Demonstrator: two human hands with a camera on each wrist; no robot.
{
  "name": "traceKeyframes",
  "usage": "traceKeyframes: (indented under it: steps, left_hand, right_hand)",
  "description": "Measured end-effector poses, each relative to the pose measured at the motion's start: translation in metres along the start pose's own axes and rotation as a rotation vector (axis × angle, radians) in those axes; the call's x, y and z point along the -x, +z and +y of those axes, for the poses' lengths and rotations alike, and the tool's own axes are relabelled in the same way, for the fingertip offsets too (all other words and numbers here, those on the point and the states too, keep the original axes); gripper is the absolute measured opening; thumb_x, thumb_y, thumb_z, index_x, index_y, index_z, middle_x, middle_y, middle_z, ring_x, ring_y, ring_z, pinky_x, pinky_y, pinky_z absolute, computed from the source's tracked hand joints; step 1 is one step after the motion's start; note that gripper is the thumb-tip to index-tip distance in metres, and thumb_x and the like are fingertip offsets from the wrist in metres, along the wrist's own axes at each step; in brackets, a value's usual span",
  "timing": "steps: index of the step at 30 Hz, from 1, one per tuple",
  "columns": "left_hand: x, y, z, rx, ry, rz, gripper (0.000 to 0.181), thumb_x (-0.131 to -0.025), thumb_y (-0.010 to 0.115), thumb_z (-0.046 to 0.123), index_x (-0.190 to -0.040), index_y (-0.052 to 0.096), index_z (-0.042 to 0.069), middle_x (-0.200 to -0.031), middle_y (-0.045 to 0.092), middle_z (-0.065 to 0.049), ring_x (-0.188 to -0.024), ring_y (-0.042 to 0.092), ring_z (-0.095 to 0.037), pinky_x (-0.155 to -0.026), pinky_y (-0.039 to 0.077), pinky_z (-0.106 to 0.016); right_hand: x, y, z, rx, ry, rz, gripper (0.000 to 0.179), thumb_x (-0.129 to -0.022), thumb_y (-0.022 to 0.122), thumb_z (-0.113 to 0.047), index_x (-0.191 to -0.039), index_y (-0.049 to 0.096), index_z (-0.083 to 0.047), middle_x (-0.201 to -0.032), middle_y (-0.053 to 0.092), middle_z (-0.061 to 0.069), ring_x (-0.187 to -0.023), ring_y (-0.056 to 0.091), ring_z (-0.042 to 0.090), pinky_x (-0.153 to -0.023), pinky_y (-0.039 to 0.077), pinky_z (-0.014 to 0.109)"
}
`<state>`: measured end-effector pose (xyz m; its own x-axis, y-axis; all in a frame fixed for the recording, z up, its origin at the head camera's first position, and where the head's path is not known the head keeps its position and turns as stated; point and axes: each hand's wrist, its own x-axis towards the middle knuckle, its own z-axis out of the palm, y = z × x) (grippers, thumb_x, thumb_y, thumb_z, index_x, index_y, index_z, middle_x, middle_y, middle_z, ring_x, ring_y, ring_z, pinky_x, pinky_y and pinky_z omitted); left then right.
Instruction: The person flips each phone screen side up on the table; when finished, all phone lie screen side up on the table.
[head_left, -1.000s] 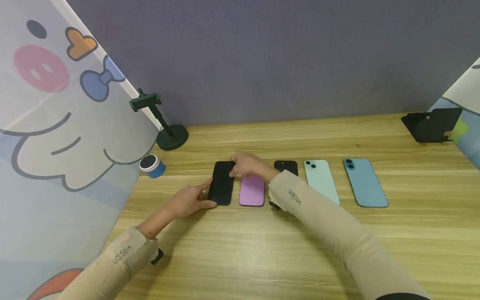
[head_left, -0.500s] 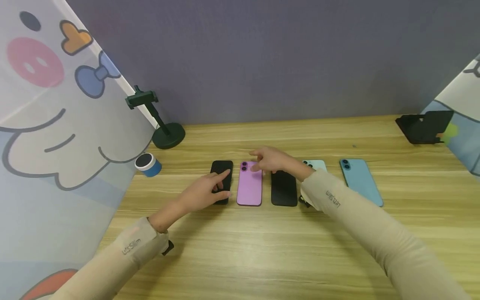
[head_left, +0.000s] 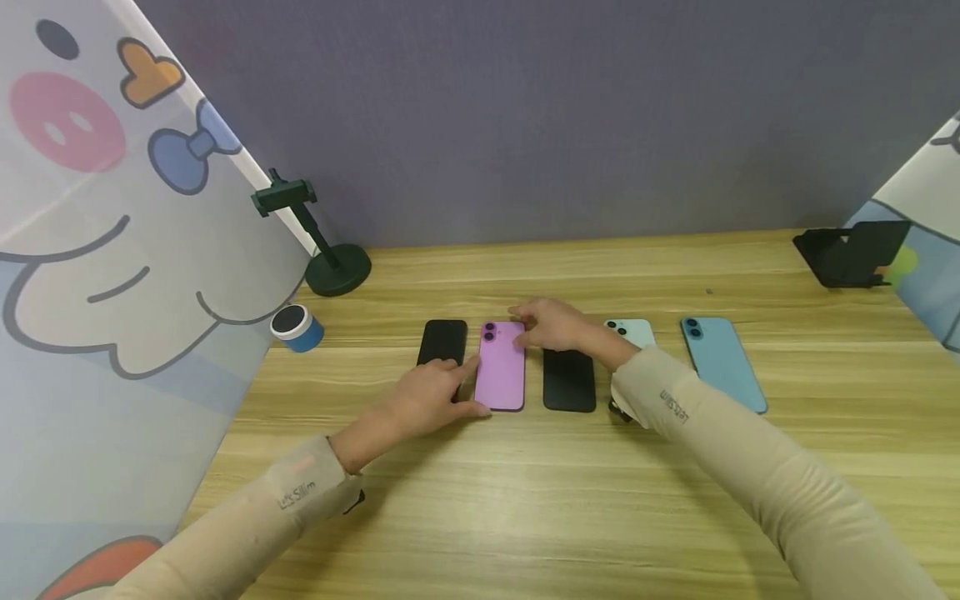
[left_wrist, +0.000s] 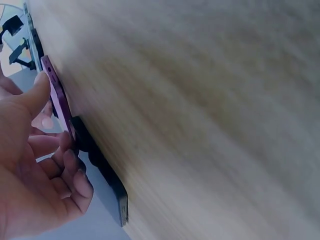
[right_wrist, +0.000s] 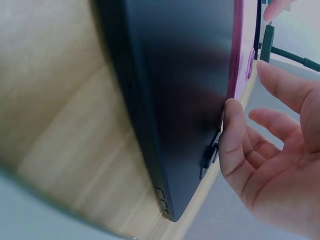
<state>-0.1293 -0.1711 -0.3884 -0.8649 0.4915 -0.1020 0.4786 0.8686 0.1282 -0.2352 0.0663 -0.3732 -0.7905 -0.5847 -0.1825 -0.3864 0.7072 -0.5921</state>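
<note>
A pink phone [head_left: 500, 375] lies camera side up in a row of phones on the wooden table. My left hand [head_left: 431, 396] reaches over the lower part of the leftmost black phone [head_left: 442, 340], with its forefinger at the pink phone's left edge and its thumb at the bottom edge. In the left wrist view its other fingers [left_wrist: 75, 182] are bent. At the pink phone's upper right, my right hand [head_left: 555, 325] has its thumb by the side edge and its forefinger near the top edge. It covers the upper end of the second black phone [head_left: 568, 383].
Right of these lie a mint phone [head_left: 630, 329], partly hidden by my right sleeve, and a blue phone [head_left: 723, 362]. A dark upright stand [head_left: 337, 271] and a blue-and-white jar [head_left: 297, 327] stand left. A black folding stand [head_left: 851, 254] is at the back right.
Both hands have moved right from the leftmost black phone to the pink phone, the right hand first and the left after it. The pink phone's camera end has come into view.
</note>
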Motion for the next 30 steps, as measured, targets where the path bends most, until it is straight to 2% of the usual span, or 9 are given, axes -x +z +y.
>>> traceKeyframes:
  steps: [6, 9, 17, 20, 22, 24, 27, 30]
  left_hand:
    - [-0.001, 0.002, 0.004, -0.077, 0.024, 0.05, 0.084, -0.087, 0.062, 0.067, -0.146, 0.054, 0.008, -0.074, 0.053, 0.002, -0.064, 0.045, -0.01, -0.054, 0.036, -0.024]
    - [-0.002, 0.003, 0.004, -0.089, 0.01, 0.051, 0.084, -0.087, 0.061, 0.068, -0.146, 0.054, 0.009, -0.075, 0.054, 0.003, -0.064, 0.044, -0.009, -0.053, 0.036, -0.023]
    - [-0.001, 0.006, 0.006, -0.118, 0.01, 0.057, 0.084, -0.086, 0.062, 0.067, -0.146, 0.053, 0.009, -0.084, 0.063, -0.003, -0.069, 0.05, -0.011, -0.059, 0.044, -0.026]
    - [-0.001, 0.007, 0.007, -0.126, 0.015, 0.07, 0.083, -0.087, 0.062, 0.066, -0.146, 0.053, 0.009, -0.085, 0.064, -0.004, -0.069, 0.051, -0.012, -0.058, 0.045, -0.026]
    - [-0.001, 0.008, 0.007, -0.129, 0.016, 0.075, 0.082, -0.087, 0.062, 0.066, -0.146, 0.054, 0.01, -0.085, 0.064, -0.004, -0.068, 0.05, -0.012, -0.057, 0.043, -0.025]
    - [-0.002, 0.009, 0.007, -0.124, 0.017, 0.077, 0.081, -0.087, 0.062, 0.066, -0.146, 0.054, 0.01, -0.085, 0.063, -0.004, -0.067, 0.048, -0.012, -0.056, 0.042, -0.025]
    - [-0.003, 0.008, 0.006, -0.116, 0.018, 0.073, 0.081, -0.087, 0.062, 0.066, -0.146, 0.054, 0.011, -0.085, 0.063, -0.004, -0.067, 0.047, -0.012, -0.056, 0.041, -0.025]
    - [-0.003, 0.008, 0.005, -0.106, 0.018, 0.061, 0.081, -0.088, 0.062, 0.065, -0.147, 0.052, 0.011, -0.086, 0.063, -0.004, -0.068, 0.047, -0.012, -0.056, 0.041, -0.025]
  right_hand:
    - [0.004, 0.004, 0.001, 0.015, -0.031, 0.023, 0.061, -0.092, 0.072, -0.023, -0.146, 0.051, -0.003, -0.14, 0.058, 0.019, -0.128, 0.056, 0.033, -0.107, 0.045, 0.048]
    - [0.006, 0.005, -0.003, 0.022, -0.029, 0.024, 0.06, -0.092, 0.071, -0.022, -0.146, 0.052, -0.004, -0.142, 0.057, 0.02, -0.13, 0.056, 0.033, -0.108, 0.045, 0.048]
    - [0.007, 0.009, -0.004, 0.033, 0.006, 0.02, 0.061, -0.091, 0.072, -0.025, -0.146, 0.053, -0.008, -0.144, 0.057, 0.017, -0.13, 0.056, 0.03, -0.105, 0.047, 0.047]
    - [0.006, 0.008, -0.002, -0.041, 0.024, 0.0, 0.062, -0.09, 0.073, -0.024, -0.147, 0.052, -0.008, -0.131, 0.065, 0.019, -0.101, 0.069, 0.027, -0.086, 0.056, 0.042]
    - [0.006, 0.006, 0.0, -0.138, 0.045, -0.024, 0.063, -0.089, 0.073, -0.022, -0.147, 0.052, -0.008, -0.124, 0.066, 0.019, -0.079, 0.068, 0.023, -0.07, 0.057, 0.037]
    - [0.005, 0.003, 0.002, -0.248, 0.076, -0.057, 0.065, -0.089, 0.073, -0.019, -0.149, 0.049, -0.009, -0.12, 0.064, 0.019, -0.062, 0.06, 0.019, -0.059, 0.053, 0.032]
    - [0.003, -0.003, 0.006, -0.365, 0.104, -0.097, 0.066, -0.089, 0.074, -0.017, -0.149, 0.048, -0.009, -0.131, 0.057, 0.017, -0.065, 0.057, 0.014, -0.06, 0.05, 0.028]
    - [-0.001, -0.009, 0.01, -0.409, 0.127, -0.144, 0.065, -0.09, 0.074, -0.017, -0.149, 0.048, -0.009, -0.133, 0.057, 0.017, -0.067, 0.056, 0.014, -0.062, 0.049, 0.028]
